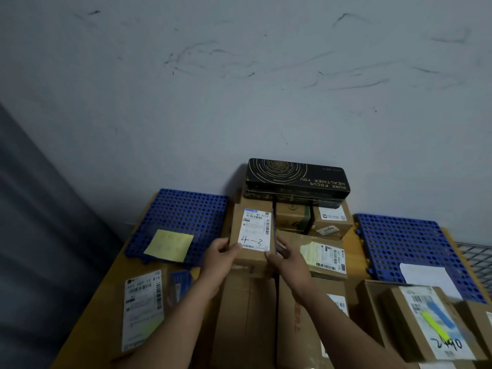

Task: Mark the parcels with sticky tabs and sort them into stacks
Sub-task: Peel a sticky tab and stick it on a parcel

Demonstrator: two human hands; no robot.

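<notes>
A small cardboard parcel (pixel 254 230) with a white label marked "4-3" sits in the middle of the pile. My left hand (pixel 222 258) grips its near left corner. My right hand (pixel 286 258) holds its near right edge with curled fingers. A yellow sticky note (pixel 169 245) lies on the blue perforated mat (pixel 181 211) at the left. To the right a parcel (pixel 323 255) carries a pale yellow tab on its label. At the near right a parcel (pixel 428 320) marked "2440" has a blue and a yellow tab.
A black box (pixel 296 179) tops the stack against the wall, with brown boxes (pixel 314 218) under it. A flat parcel (pixel 143 307) lies near left. Another blue mat (pixel 402 243) with white paper (pixel 428 278) lies right. Larger cartons (pixel 247 315) stand below my arms.
</notes>
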